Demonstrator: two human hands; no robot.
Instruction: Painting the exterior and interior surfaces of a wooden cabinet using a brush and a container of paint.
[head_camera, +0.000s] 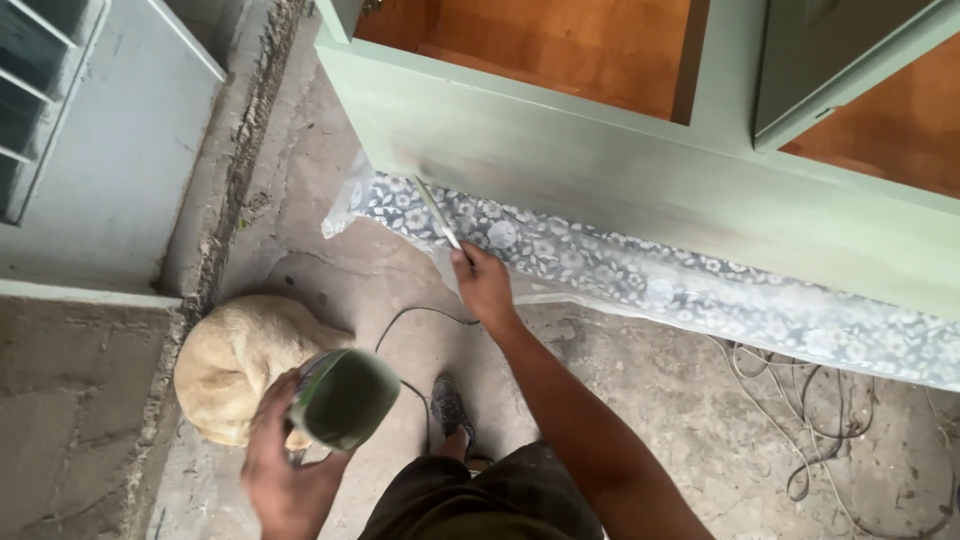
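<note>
While gripped: brush (437, 212), right hand (484, 283).

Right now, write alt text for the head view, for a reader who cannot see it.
The right hand holds a thin paintbrush to the lower panel of a pale green cabinet, above a patterned plastic sheet. The left hand holds a green paint container; a tan dog lies curled on the concrete floor.

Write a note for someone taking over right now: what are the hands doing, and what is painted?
Right hand: holds a brush, tip on the cabinet base.
Left hand: holds a green paint can.
Patterned sheet lies under the cabinet; a dog lies by the can; cords on the floor.
Done: base looks green overall.
Left: patchy grey area beside the brush.
</note>
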